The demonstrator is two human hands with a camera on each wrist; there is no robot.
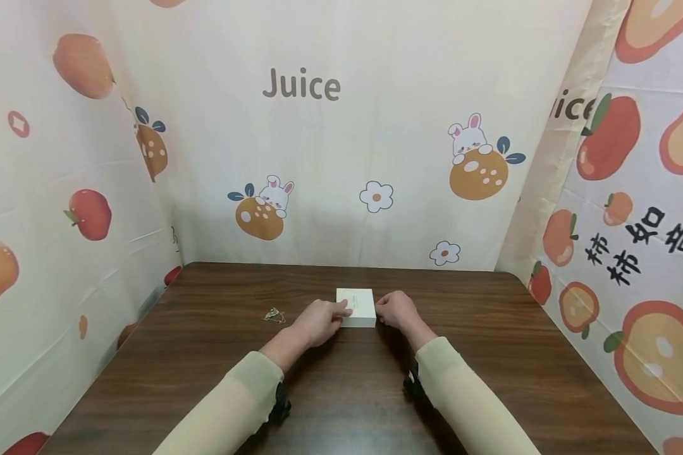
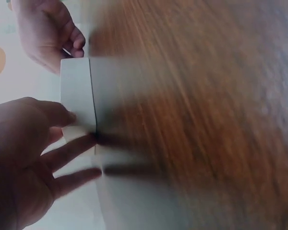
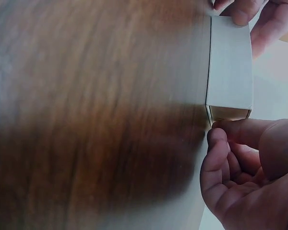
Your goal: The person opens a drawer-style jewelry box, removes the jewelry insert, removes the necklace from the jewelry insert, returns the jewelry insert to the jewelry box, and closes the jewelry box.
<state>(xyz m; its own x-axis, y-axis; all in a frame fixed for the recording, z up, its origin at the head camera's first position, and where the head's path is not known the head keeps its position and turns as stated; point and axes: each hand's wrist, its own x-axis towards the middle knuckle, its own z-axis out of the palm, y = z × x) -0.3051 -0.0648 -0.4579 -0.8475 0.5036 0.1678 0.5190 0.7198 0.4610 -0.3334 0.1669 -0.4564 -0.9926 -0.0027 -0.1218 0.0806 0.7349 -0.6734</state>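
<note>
A small white cardboard box (image 1: 356, 307) with faint print on its lid lies on the table. My left hand (image 1: 317, 321) grips its left end, the thumb at the top front edge. In the left wrist view two fingers of that hand reach down past the box's end, near the tabletop. At the other end my right hand (image 1: 397, 309) pinches with thumb and forefinger at the lower edge. The right wrist view shows a recessed opening (image 3: 228, 113) in that end of the box. What exactly the fingertips pinch there I cannot tell.
A thin, tangled silvery chain (image 1: 274, 315) lies on the dark wooden table (image 1: 353, 392) left of the box. Fruit-printed curtains (image 1: 375, 126) hang behind the table and along both sides.
</note>
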